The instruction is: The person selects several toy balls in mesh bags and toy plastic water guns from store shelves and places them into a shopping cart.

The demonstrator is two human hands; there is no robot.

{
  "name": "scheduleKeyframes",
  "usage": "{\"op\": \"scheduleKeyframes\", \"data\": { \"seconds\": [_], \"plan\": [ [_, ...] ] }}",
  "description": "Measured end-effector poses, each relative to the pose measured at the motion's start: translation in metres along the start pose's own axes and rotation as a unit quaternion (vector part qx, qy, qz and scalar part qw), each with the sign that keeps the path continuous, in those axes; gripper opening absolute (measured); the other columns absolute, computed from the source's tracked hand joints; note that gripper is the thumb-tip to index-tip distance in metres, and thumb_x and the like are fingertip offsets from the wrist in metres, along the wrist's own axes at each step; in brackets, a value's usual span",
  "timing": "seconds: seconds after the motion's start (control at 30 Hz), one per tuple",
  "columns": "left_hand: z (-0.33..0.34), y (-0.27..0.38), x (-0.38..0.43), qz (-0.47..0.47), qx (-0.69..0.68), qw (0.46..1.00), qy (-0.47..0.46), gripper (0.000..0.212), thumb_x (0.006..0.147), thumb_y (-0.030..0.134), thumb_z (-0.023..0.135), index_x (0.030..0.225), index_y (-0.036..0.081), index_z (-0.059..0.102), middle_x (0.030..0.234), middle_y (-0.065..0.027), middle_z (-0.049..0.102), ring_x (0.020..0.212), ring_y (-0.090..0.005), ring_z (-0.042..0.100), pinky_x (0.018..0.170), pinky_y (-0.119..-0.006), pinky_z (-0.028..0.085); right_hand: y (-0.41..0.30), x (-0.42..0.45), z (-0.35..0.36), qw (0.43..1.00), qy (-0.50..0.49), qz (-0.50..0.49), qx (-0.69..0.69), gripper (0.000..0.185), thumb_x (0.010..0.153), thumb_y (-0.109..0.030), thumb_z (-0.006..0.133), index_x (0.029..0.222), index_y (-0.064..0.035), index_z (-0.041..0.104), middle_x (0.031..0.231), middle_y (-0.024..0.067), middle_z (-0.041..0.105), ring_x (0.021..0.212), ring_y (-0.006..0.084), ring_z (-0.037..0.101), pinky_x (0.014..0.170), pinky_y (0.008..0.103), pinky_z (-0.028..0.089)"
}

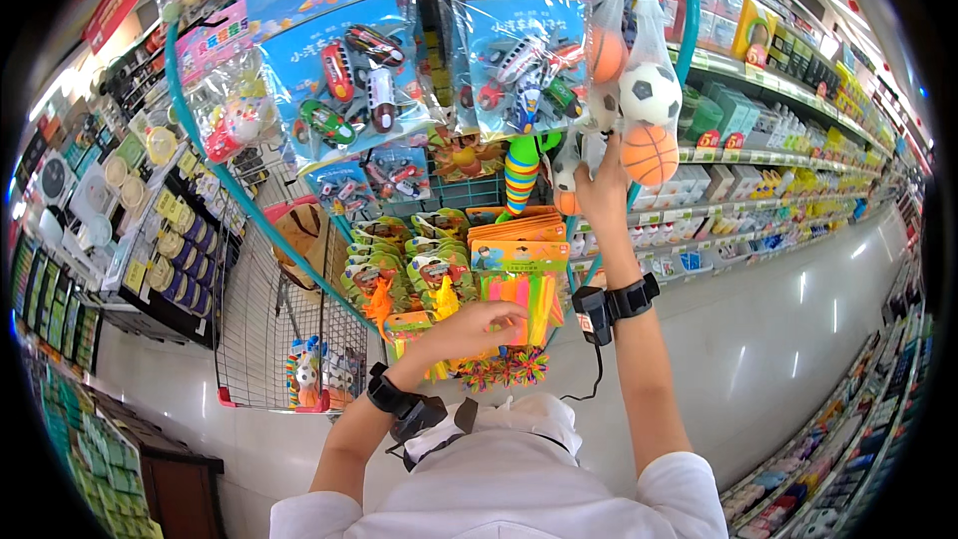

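Observation:
My right hand (602,198) is raised among netted toy balls on the right side of a turquoise wire rack (686,22). Right next to its fingers hangs a small net with a toy soccer ball (566,172) and a small toy basketball (566,202). Whether the fingers grip a net is hidden. A larger toy soccer ball (650,93) and toy basketball (650,155) hang to the right. Lower down, my left hand (483,326) holds nothing visible, its fingers slightly bent and apart. Behind it are packs of colourful strips (524,288) and a yellow dinosaur toy (446,296).
A wire shopping cart (247,344) stands at left, with netted balls (307,374) and a brown bag (299,236) inside. Bagged toy vehicles (352,82) hang above. Stocked shelves (771,157) line the right side. Spiky colourful balls (505,368) sit at the rack's bottom.

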State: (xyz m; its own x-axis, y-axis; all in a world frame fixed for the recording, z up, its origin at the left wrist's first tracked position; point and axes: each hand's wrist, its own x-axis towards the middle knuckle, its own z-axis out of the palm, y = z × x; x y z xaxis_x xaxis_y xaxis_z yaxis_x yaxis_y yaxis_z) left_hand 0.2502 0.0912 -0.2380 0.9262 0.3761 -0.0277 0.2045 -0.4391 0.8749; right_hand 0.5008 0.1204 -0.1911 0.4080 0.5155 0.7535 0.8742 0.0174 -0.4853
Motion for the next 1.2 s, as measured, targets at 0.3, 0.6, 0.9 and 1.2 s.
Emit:
{"op": "scheduleKeyframes", "data": {
  "seconds": [0.3, 0.6, 0.9, 1.2],
  "plan": [
    [0.002, 0.000, 0.008, -0.005, -0.014, 1.000, -0.010, 0.032, 0.084, 0.021, 0.051, 0.109, 0.001, 0.050, 0.099, -0.0076, 0.058, 0.093, -0.0173, 0.055, 0.083, -0.030, 0.043, 0.002, 0.000, 0.004, 0.999, -0.025, 0.036, 0.032, 0.042, 0.077, -0.014, 0.053, 0.111, 0.0094, 0.043, 0.098, 0.0271, 0.052, 0.089, 0.0407, 0.050, 0.074, 0.0444, 0.039],
    [0.012, -0.003, 0.039, 0.011, -0.101, 0.993, 0.059, 0.045, 0.082, 0.018, 0.053, 0.123, 0.005, 0.038, 0.115, -0.0079, 0.049, 0.097, -0.0161, 0.052, 0.082, -0.030, 0.042, -0.012, 0.007, -0.005, 0.959, -0.069, 0.165, 0.220, 0.033, 0.085, -0.027, 0.049, 0.102, 0.0009, 0.049, 0.065, 0.0063, 0.048, 0.058, 0.0147, 0.045, 0.056, 0.0272, 0.039],
    [0.019, 0.007, 0.054, 0.043, -0.192, 0.979, 0.053, 0.055, 0.081, 0.014, 0.054, 0.129, 0.007, 0.028, 0.116, -0.0106, 0.045, 0.089, -0.0154, 0.053, 0.078, -0.029, 0.043, -0.017, 0.007, -0.008, 0.870, 0.042, 0.213, 0.443, 0.015, 0.086, -0.019, 0.048, 0.091, -0.0055, 0.054, 0.082, -0.0044, 0.048, 0.070, 0.0035, 0.039, 0.061, 0.0178, 0.031],
    [0.026, -0.015, 0.042, 0.013, -0.179, 0.983, 0.032, 0.043, 0.082, 0.012, 0.052, 0.122, 0.006, 0.039, 0.101, -0.0088, 0.053, 0.084, -0.0146, 0.055, 0.072, -0.027, 0.045, -0.039, -0.006, -0.019, 0.903, 0.110, 0.132, 0.393, 0.017, 0.085, -0.013, 0.048, 0.084, 0.0018, 0.056, 0.080, 0.0014, 0.053, 0.072, 0.0085, 0.044, 0.068, 0.0221, 0.035]
  ]
}}
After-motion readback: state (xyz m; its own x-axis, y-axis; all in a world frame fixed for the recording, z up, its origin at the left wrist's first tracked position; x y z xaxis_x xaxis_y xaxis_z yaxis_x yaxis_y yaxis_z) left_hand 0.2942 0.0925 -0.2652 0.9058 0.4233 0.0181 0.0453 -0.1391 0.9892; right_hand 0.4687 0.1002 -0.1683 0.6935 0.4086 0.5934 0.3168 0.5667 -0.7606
